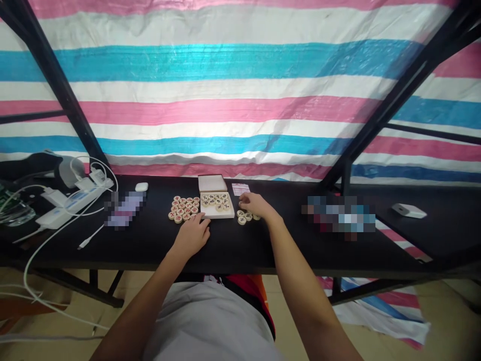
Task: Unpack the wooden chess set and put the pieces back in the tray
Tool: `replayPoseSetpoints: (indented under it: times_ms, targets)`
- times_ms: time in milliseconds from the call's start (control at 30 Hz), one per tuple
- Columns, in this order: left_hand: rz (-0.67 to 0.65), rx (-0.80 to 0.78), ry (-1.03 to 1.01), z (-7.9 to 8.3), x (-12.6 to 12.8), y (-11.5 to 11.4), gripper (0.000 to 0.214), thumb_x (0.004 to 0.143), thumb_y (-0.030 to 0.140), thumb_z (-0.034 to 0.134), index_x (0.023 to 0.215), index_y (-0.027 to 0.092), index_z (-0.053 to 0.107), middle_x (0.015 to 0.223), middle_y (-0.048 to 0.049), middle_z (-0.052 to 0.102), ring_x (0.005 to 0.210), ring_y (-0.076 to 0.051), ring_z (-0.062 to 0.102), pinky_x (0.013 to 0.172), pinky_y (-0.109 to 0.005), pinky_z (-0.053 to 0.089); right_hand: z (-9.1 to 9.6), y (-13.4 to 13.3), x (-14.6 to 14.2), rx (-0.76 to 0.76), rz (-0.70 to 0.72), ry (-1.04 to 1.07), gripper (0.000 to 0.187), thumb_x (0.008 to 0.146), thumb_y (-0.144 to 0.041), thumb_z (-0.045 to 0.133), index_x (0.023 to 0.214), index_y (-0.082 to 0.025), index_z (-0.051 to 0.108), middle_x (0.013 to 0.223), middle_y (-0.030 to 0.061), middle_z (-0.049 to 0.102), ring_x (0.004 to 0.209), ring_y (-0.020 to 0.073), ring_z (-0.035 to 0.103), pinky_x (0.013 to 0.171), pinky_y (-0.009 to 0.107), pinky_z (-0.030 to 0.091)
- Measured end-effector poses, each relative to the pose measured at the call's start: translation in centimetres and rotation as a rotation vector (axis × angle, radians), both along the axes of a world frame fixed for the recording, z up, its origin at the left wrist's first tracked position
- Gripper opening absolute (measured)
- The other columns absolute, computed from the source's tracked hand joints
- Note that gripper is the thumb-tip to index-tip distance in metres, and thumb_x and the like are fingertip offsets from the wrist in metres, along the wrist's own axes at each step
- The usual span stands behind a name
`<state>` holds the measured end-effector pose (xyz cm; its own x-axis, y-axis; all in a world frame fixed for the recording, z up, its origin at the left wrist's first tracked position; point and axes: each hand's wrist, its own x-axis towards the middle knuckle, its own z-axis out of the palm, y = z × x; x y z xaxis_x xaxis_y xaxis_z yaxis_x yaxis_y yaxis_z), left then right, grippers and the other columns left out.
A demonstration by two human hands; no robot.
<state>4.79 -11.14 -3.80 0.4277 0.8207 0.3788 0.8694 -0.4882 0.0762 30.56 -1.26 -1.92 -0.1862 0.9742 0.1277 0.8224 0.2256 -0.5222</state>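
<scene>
An opened box (227,215) of Chinese chess pieces sits on the black table, its lid (211,183) folded back behind it. Pieces with black characters (211,197) lie in rows inside, over part of its pale floor. My left hand (191,235) rests by the box's near left corner, fingers apart and touching its edge. Left of the box is a cluster of pieces with red characters (182,205). On the right, my right hand (259,205) pinches what looks like a piece, mostly hidden by the fingers, above a small group of loose black-character pieces (241,219).
A printed paper slip (240,189) lies behind the loose pieces. Further left are a white earbud case (142,187), a blurred-out phone-like object (126,209) and a power strip (75,200) with cables. To the right sit a pixelated item (341,215) and a white adapter (409,210).
</scene>
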Motion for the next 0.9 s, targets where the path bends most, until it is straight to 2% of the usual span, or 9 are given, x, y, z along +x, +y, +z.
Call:
replayPoseSetpoints:
  times_ms: [100, 233, 367, 467, 533, 700, 800, 900]
  targets:
    - [-0.01, 0.006, 0.006, -0.1, 0.0, 0.0, 0.025, 0.088, 0.02, 0.047, 0.107, 0.018, 0.062, 0.123, -0.0117, 0.055, 0.101, -0.024, 0.059, 0.086, -0.038, 0.049, 0.5, -0.5, -1.8, 0.188, 0.036, 0.106, 0.019, 0.079, -0.026, 0.058, 0.095, -0.017, 0.062, 0.087, 0.0039, 0.064, 0.079, 0.0147, 0.058, 0.074, 0.026, 0.045]
    - [-0.023, 0.004, 0.032, -0.1, -0.1, 0.1, 0.025, 0.088, 0.02, 0.046, 0.107, 0.017, 0.062, 0.123, -0.0119, 0.055, 0.104, -0.025, 0.058, 0.087, -0.038, 0.049, 0.2, -1.2, -5.3, 0.354, 0.226, 0.188, 0.02, 0.084, -0.032, 0.054, 0.096, -0.017, 0.061, 0.09, 0.0044, 0.062, 0.081, 0.0145, 0.055, 0.077, 0.026, 0.042]
    - [-0.03, -0.016, 0.032, 0.2, -0.1, 0.1, 0.026, 0.088, 0.02, 0.045, 0.108, 0.016, 0.062, 0.123, -0.0124, 0.055, 0.101, -0.024, 0.058, 0.086, -0.037, 0.049, -0.8, -1.2, -7.6, 0.335, 0.373, 0.047, 0.013, 0.084, -0.027, 0.057, 0.088, -0.017, 0.065, 0.089, 0.0053, 0.062, 0.086, 0.0161, 0.054, 0.081, 0.027, 0.041]
    - [-0.018, -0.022, 0.033, 0.3, 0.0, 0.1, 0.026, 0.088, 0.02, 0.046, 0.108, 0.017, 0.062, 0.122, -0.0122, 0.055, 0.1, -0.023, 0.059, 0.085, -0.036, 0.05, -1.2, -1.0, -7.8, 0.302, 0.431, -0.003, 0.021, 0.089, -0.027, 0.05, 0.085, -0.018, 0.069, 0.089, 0.0055, 0.065, 0.087, 0.0156, 0.056, 0.082, 0.027, 0.04]
    - [-0.018, -0.021, 0.03, 0.3, 0.0, 0.1, 0.026, 0.088, 0.02, 0.046, 0.108, 0.018, 0.062, 0.122, -0.0118, 0.055, 0.1, -0.022, 0.059, 0.085, -0.035, 0.05, -1.4, -1.0, -7.8, 0.296, 0.433, -0.009, 0.027, 0.091, -0.029, 0.046, 0.087, -0.018, 0.07, 0.088, 0.0054, 0.068, 0.086, 0.016, 0.057, 0.083, 0.028, 0.04]
    - [-0.038, -0.024, 0.01, 0.0, -0.1, 0.2, 0.026, 0.088, 0.02, 0.046, 0.108, 0.018, 0.063, 0.121, -0.012, 0.056, 0.1, -0.022, 0.059, 0.085, -0.036, 0.05, -1.9, -0.6, -7.6, 0.271, 0.386, -0.015, 0.019, 0.083, -0.02, 0.056, 0.094, -0.019, 0.071, 0.096, 0.0064, 0.068, 0.091, 0.0183, 0.057, 0.085, 0.029, 0.041]
    - [-0.031, -0.022, 0.022, -0.1, -0.1, 0.3, 0.026, 0.088, 0.021, 0.046, 0.108, 0.018, 0.063, 0.124, -0.0119, 0.055, 0.102, -0.023, 0.058, 0.085, -0.036, 0.05, -1.5, -0.2, -6.9, 0.32, 0.256, 0.059, 0.019, 0.082, -0.017, 0.056, 0.092, -0.019, 0.071, 0.101, 0.0071, 0.066, 0.095, 0.0186, 0.056, 0.087, 0.03, 0.042]
    - [-0.029, -0.043, 0.025, 0.0, -0.1, 0.3, 0.029, 0.088, 0.021, 0.045, 0.112, 0.018, 0.061, 0.125, -0.0121, 0.054, 0.104, -0.024, 0.057, 0.087, -0.036, 0.049, -0.5, 0.1, -4.8, 0.338, 0.091, 0.153, 0.021, 0.084, -0.021, 0.052, 0.094, -0.02, 0.07, 0.096, 0.0057, 0.066, 0.093, 0.0174, 0.057, 0.086, 0.03, 0.043]
